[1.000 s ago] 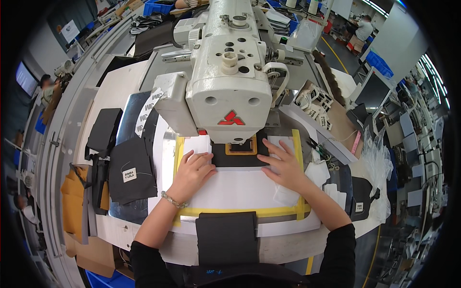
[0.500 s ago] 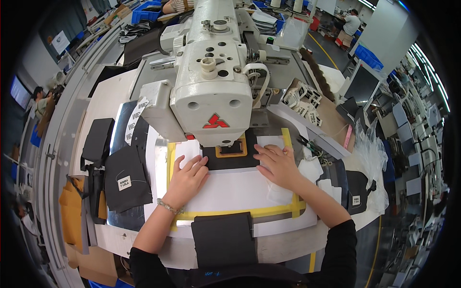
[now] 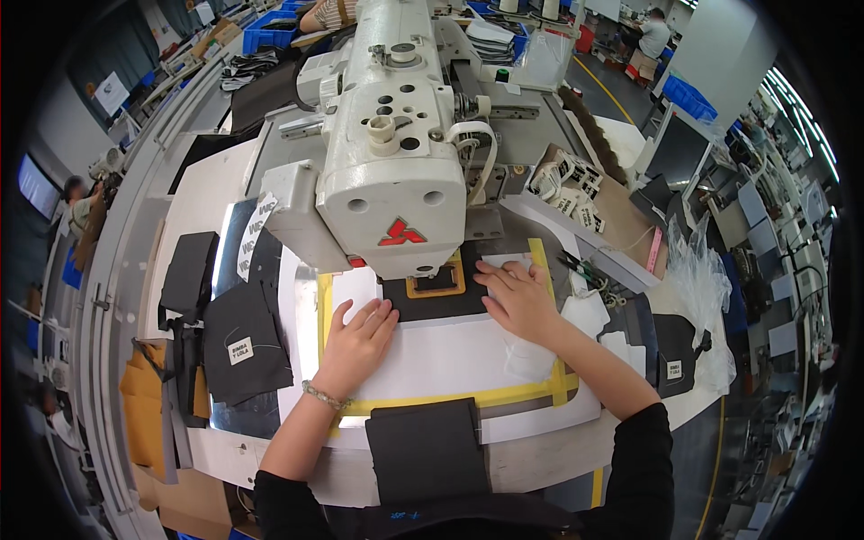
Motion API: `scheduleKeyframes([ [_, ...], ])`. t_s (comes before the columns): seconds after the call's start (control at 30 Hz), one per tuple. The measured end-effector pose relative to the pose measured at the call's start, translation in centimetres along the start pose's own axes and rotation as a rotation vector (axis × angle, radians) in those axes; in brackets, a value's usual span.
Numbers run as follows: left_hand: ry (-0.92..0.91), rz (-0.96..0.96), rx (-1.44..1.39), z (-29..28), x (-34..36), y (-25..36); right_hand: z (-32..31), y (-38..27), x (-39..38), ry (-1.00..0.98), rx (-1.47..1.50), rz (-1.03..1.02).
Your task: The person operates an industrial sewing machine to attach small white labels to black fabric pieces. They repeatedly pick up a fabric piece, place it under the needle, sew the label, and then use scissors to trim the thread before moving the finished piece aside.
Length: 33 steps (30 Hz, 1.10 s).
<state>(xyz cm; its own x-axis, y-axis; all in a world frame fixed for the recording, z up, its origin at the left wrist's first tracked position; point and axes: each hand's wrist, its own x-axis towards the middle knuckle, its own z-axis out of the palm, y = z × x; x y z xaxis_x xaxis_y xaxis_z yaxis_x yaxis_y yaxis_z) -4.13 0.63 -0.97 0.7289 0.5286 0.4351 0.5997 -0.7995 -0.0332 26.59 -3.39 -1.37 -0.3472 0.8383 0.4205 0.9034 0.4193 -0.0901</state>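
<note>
A dark fabric piece (image 3: 423,310) lies on the white sheet (image 3: 450,355) under the head of a white sewing machine (image 3: 389,193). An orange-edged clamp frame (image 3: 436,292) rests on this fabric beneath the machine head. My left hand (image 3: 358,349) lies with fingers stretched at the fabric's left edge. At its right edge my right hand (image 3: 522,304) has its fingers spread, fingertips on or just beside the fabric. Neither hand grips anything. Yellow tape (image 3: 459,399) borders the white sheet.
Dark fabric pieces with a pale label (image 3: 247,328) lie at left, and another labelled piece (image 3: 675,355) at right. A dark stack (image 3: 427,450) sits at the front edge. Scissors (image 3: 576,263) and a box of labels (image 3: 576,193) are right of the machine.
The whole view has shifted slightly. My right fingertips have moved a little up along the fabric's right edge, and my left fingers lie a bit closer together.
</note>
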Motion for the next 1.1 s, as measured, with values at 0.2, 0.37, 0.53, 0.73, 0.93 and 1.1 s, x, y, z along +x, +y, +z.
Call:
scheduleKeyframes([
  [0.2, 0.01, 0.012, -0.014, -0.1, 0.0, 0.0, -0.1, 0.1, 0.1, -0.025, 0.053, 0.033],
  [0.37, 0.004, 0.002, -0.016, -0.3, 0.0, 0.1, -0.5, -0.1, -0.1, -0.015, 0.057, 0.033],
  [0.53, 0.006, -0.006, -0.027, 0.0, 0.1, 0.2, -3.8, -0.2, -1.7, 0.011, 0.126, 0.165],
  [0.73, 0.009, -0.027, -0.042, 0.0, 0.1, 0.0, -9.2, 0.3, -5.4, -0.055, 0.216, 0.42],
  [0.93, 0.015, -0.028, -0.06, 0.0, -0.1, 0.1, -12.4, 4.2, -11.3, 0.14, 0.134, 0.9],
  [1.1, 0.005, -0.017, -0.055, 0.0, 0.0, 0.2, -12.7, 5.6, -14.1, 0.217, 0.042, 0.823],
])
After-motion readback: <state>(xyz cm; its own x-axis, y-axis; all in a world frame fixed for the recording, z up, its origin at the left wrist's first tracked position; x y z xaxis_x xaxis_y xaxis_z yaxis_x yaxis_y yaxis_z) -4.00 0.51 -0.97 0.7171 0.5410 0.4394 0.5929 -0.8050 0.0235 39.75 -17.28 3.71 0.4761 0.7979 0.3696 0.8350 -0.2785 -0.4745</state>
